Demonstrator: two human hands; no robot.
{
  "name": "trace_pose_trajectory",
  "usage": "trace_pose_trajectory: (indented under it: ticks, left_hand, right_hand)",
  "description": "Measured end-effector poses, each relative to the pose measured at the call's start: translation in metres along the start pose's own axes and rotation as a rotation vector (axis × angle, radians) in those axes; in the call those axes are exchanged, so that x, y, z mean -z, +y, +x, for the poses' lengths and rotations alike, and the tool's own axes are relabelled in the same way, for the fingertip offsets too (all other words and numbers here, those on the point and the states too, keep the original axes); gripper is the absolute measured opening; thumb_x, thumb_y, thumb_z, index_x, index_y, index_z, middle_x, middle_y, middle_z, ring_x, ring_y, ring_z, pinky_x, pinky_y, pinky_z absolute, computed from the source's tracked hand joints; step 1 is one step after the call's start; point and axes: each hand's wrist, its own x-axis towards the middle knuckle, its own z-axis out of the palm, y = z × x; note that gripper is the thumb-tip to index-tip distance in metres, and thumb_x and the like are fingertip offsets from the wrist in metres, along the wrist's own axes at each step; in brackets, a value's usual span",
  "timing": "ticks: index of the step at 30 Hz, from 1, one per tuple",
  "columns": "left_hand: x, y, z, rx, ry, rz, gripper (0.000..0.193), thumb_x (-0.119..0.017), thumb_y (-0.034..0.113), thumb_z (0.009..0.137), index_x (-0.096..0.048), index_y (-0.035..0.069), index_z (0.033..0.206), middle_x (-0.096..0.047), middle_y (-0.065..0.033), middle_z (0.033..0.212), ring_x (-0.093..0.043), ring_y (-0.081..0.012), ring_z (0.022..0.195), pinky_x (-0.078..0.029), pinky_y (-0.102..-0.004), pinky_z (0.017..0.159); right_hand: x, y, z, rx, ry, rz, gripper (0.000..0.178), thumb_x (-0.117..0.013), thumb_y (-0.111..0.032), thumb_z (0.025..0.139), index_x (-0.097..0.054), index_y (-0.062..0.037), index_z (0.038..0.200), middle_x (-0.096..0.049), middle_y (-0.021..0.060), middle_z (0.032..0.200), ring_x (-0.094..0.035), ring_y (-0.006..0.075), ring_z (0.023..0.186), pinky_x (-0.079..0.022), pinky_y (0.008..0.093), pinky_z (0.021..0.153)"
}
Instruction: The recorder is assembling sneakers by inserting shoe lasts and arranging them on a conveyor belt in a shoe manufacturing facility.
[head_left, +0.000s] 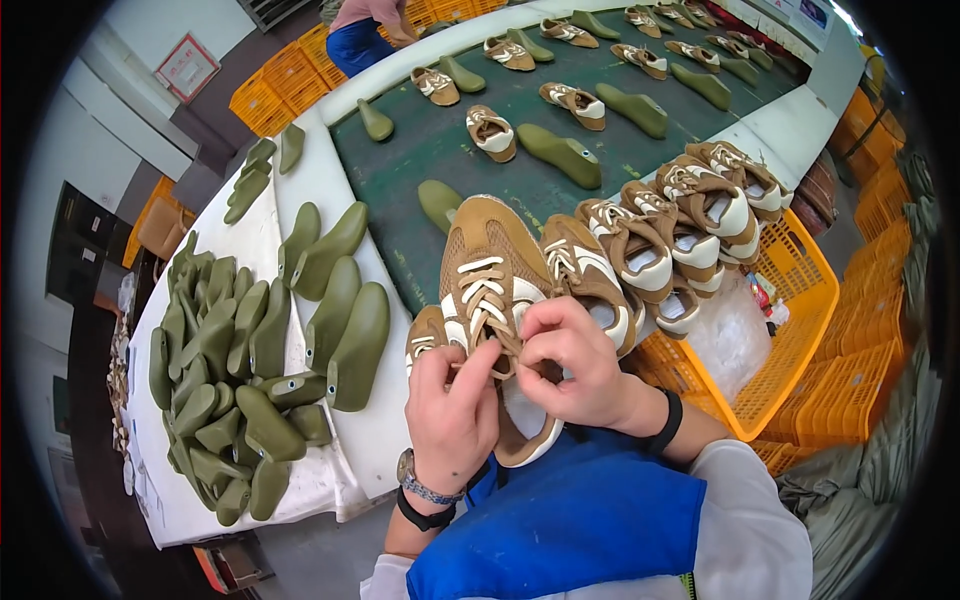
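A brown sneaker (pixel 492 245) with cream stripes and cream laces is in front of me, toe pointing away, its heel nearest my body. My left hand (pixel 455 408) pinches at the top of the lacing, thumb and forefinger closed by the collar. From the other side my right hand (pixel 578 362) is closed too, thumb against forefinger on the shoelace (pixel 484 290) beside the tongue. The fingers partly hide the lace ends. Close against this sneaker on its right, a matching sneaker (pixel 583 265) heads a row of similar shoes. Part of another brown shoe (pixel 424 335) shows at its left.
Green shoe lasts (pixel 215 340) lie heaped on the white table at left. Sneakers and lasts stand on the green conveyor belt (pixel 395 210) ahead. An orange crate (pixel 800 350) with clear plastic is at right. Beyond the belt is another person (pixel 365 30).
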Motion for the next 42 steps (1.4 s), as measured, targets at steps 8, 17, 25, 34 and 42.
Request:
trace_pose_trajectory:
  ticks: [8, 17, 25, 34, 42]
  left_hand:
    - [0.017, -0.012, -0.005, -0.079, -0.068, -0.121, 0.019, -0.057, -0.006, 0.062, -0.060, 0.007, 0.076, -0.047, -0.0091, 0.080, -0.048, -0.0260, 0.073, -0.040, -0.0333, 0.061]
    - [0.021, -0.028, -0.014, -0.066, -0.075, -0.160, 0.023, -0.058, -0.006, 0.065, -0.062, 0.006, 0.084, -0.050, -0.0103, 0.082, -0.051, -0.0271, 0.072, -0.042, -0.0340, 0.063]
    - [-0.003, -0.033, -0.028, 0.266, 0.111, -0.428, 0.072, -0.070, 0.009, 0.076, -0.031, 0.001, 0.136, -0.051, -0.0155, 0.112, -0.055, -0.0227, 0.096, -0.050, -0.0331, 0.076]
    - [-0.003, -0.049, -0.034, 0.698, -0.244, -1.137, 0.056, -0.057, 0.015, 0.089, -0.031, -0.001, 0.137, -0.048, -0.0098, 0.128, -0.045, -0.0178, 0.117, -0.038, -0.0318, 0.098]
    - [0.004, -0.043, -0.037, 0.604, -0.244, -0.578, 0.058, -0.055, 0.014, 0.080, -0.034, -0.003, 0.132, -0.057, -0.0188, 0.111, -0.058, -0.0266, 0.102, -0.044, -0.0345, 0.089]
  right_hand:
    - [0.009, 0.007, 0.001, -0.020, 0.038, 0.051, 0.023, -0.061, 0.009, 0.066, -0.047, -0.0058, 0.078, -0.052, 0.0105, 0.088, -0.053, 0.0210, 0.069, -0.045, 0.0278, 0.060]
    - [0.009, 0.011, 0.003, -0.010, 0.008, -0.040, 0.027, -0.063, 0.009, 0.067, -0.046, -0.0050, 0.083, -0.052, 0.0133, 0.096, -0.055, 0.0201, 0.073, -0.047, 0.0281, 0.061]
    - [-0.002, 0.010, 0.011, 0.017, 0.046, -0.151, 0.036, -0.066, 0.008, 0.065, -0.052, -0.0039, 0.097, -0.053, 0.0148, 0.101, -0.058, 0.0230, 0.080, -0.049, 0.0296, 0.066]
    - [-0.019, 0.011, 0.011, -0.031, -0.162, -0.146, 0.045, -0.072, -0.002, 0.066, -0.055, -0.0063, 0.108, -0.051, 0.0145, 0.109, -0.055, 0.0275, 0.093, -0.048, 0.0346, 0.077]
    - [-0.028, 0.020, 0.022, -0.028, -0.314, -0.333, 0.060, -0.069, -0.004, 0.063, -0.056, -0.0087, 0.121, -0.051, 0.0160, 0.121, -0.055, 0.0335, 0.104, -0.048, 0.0393, 0.084]
